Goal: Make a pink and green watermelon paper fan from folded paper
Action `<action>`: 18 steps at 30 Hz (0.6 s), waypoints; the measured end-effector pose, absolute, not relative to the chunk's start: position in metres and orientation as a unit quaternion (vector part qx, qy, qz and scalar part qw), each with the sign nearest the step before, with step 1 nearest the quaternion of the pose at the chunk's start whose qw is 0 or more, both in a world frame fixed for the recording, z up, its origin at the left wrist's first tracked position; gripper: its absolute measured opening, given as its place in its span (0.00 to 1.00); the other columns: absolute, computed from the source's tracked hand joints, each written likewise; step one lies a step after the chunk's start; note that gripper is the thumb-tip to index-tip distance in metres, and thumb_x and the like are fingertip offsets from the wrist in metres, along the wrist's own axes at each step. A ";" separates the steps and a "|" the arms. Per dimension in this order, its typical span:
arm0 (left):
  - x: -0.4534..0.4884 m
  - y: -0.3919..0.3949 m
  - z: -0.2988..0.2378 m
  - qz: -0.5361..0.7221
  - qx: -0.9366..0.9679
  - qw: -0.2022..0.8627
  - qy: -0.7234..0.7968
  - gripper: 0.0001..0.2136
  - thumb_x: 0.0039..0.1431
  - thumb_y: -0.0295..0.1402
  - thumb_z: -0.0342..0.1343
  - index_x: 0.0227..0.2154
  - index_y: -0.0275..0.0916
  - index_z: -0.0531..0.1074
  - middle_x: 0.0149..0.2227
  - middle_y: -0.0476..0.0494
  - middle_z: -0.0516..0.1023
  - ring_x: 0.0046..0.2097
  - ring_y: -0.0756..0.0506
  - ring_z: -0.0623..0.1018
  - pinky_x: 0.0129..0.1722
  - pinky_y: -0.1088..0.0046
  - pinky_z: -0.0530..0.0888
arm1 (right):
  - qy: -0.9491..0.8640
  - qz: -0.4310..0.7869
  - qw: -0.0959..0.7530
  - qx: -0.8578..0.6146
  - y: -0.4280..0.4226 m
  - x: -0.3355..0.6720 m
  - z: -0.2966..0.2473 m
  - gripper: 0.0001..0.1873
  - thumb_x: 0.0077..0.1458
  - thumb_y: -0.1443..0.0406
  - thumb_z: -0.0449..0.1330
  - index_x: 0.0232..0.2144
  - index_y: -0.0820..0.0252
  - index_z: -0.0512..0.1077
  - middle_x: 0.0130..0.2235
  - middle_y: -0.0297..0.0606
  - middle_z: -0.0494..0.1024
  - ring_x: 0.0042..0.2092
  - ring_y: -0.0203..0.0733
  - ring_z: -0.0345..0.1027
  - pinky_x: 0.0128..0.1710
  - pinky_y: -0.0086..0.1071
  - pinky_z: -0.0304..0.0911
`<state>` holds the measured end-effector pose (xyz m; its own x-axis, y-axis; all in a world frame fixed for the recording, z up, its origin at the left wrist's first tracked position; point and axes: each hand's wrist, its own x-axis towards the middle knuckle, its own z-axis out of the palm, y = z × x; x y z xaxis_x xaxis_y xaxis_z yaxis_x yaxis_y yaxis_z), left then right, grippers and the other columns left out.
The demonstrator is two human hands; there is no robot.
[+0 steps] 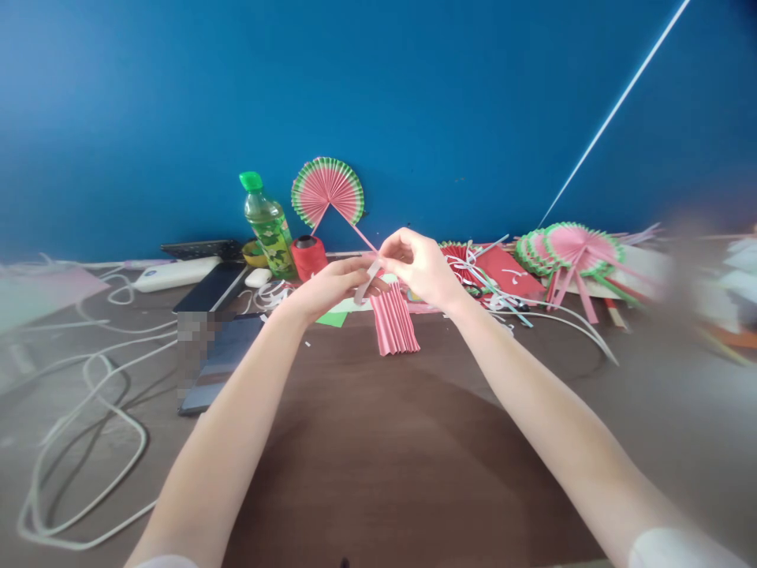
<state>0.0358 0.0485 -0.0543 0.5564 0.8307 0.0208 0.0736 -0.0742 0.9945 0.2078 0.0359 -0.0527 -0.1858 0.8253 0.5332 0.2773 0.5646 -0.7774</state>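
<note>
On the brown surface (378, 473), nearest of all: the pink paper (395, 322), pleated, long axis running mainly near to far, near end tipped slightly right. Just past the far end, a little closer to the right hand (421, 267) than to the left hand (338, 284) (touching or apart, impossible to tell). In the right hand, thumb and forefinger pinched narrow on the upper end of a pale strip (367, 280). In the left hand, fingers stretched out long and loose, with the strip slanting down across; whether gripped there too, not clear. Beyond and left, a red spool (308, 259), with a green-capped bottle (269, 229) beside. Farthest, against the blue wall (449, 95), a pink-and-green fan (325, 185), one leg slanting down right toward the pinched fingers (held or merely behind, hard to say).
</note>
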 end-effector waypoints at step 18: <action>0.063 0.041 -0.063 0.425 0.589 0.597 0.342 0.06 0.54 0.28 0.53 0.27 0.37 0.60 0.24 0.49 0.75 0.31 0.47 0.79 0.38 0.67 0.73 | -0.691 0.231 0.564 -0.388 0.038 0.204 -0.059 0.09 0.46 0.70 0.60 0.32 0.58 0.65 0.29 0.31 0.72 0.32 0.34 0.67 0.35 0.33 0.64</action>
